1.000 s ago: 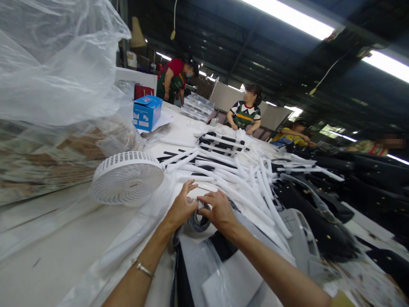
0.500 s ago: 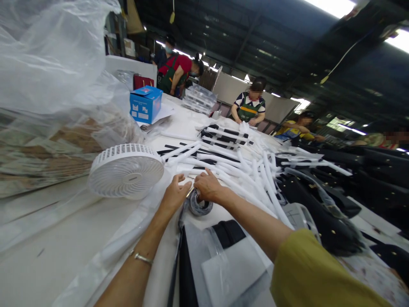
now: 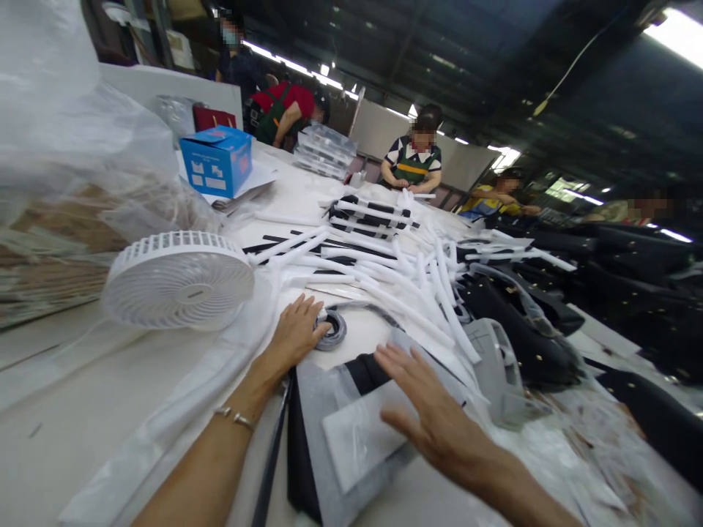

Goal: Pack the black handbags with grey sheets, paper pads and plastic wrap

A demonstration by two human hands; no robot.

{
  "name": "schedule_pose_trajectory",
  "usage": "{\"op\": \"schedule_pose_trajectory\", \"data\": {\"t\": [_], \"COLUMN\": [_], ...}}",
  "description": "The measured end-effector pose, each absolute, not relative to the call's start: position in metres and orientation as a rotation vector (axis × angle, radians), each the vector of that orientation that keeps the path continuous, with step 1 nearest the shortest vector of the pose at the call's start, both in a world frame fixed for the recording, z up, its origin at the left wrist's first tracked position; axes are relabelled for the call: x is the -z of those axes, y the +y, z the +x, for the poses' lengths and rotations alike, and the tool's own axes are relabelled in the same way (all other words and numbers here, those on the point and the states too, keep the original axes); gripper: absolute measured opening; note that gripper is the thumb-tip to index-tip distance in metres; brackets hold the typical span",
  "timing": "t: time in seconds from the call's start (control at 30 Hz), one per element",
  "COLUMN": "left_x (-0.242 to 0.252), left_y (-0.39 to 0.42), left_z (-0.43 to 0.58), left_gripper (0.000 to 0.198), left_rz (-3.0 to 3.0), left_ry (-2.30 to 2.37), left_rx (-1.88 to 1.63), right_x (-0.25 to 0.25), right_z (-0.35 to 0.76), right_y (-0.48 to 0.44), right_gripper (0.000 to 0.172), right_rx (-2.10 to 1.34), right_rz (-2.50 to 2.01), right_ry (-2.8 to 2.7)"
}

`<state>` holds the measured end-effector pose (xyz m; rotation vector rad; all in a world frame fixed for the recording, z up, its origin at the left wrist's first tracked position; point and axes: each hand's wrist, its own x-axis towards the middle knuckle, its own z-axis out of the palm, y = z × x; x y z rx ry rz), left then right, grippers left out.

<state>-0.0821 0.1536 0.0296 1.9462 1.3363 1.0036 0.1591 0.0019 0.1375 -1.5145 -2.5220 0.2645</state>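
Note:
My left hand (image 3: pixel 294 335) rests on the table with its fingers laid out, the fingertips touching a grey roll of tape (image 3: pixel 331 329). My right hand (image 3: pixel 425 401) hovers open, fingers spread, over a clear plastic bag (image 3: pixel 356 432) that holds a dark folded garment and a white card. A thin bracelet sits on my left wrist. Beyond the tape lies a heap of white rolled strips (image 3: pixel 395 282) over black pieces.
A white round fan (image 3: pixel 179 278) lies face up at the left. A blue box (image 3: pixel 217 159) and large crumpled plastic sheeting (image 3: pixel 71 168) stand behind it. Dark garments (image 3: pixel 549 322) pile up at the right. Several people work at the far end of the table.
My right hand left the tape roll and drew back toward me, now open over the bagged garment. My left hand stays by the tape. The view shifted rightward.

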Motion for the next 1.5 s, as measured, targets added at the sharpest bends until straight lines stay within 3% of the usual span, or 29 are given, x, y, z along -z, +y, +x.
{"op": "schedule_pose_trajectory", "data": {"t": [0.1,0.2,0.4,0.63,0.83,1.1,1.3,1.5], "left_x": [-0.02,-0.017,-0.031,-0.057,-0.046,-0.036,-0.033,-0.016], "left_y": [0.154,0.157,0.164,0.098,0.022,-0.011,-0.054,-0.063], "left_z": [-0.079,-0.08,-0.086,-0.109,-0.097,-0.094,-0.084,-0.085], "left_gripper": [0.046,0.045,0.06,0.077,0.071,0.069,0.073,0.07], "left_rz": [1.994,2.016,1.942,1.602,1.47,1.517,1.874,2.23], "left_ry": [1.381,1.404,1.416,1.583,1.52,1.595,1.632,1.523], "left_rx": [-0.951,-0.915,-0.885,-1.012,-0.968,-1.031,-1.13,-1.029], "right_x": [-0.092,-0.069,-0.098,-0.084,-0.055,-0.076,-0.068,-0.063], "right_z": [0.16,0.153,0.161,0.241,0.243,0.267,0.285,0.278], "right_y": [-0.032,-0.037,-0.031,-0.017,-0.024,-0.044,-0.065,-0.064], "right_gripper": [0.074,0.074,0.069,0.057,0.054,0.056,0.054,0.051], "right_rx": [-0.121,-0.094,-0.213,0.061,-0.028,-0.155,-0.348,-0.17], "right_rz": [-1.359,-1.404,-1.388,-1.686,-1.747,-1.67,-1.654,-1.601], "right_ry": [-2.584,-2.554,-2.533,-1.966,-2.011,-1.765,-1.699,-1.844]}}
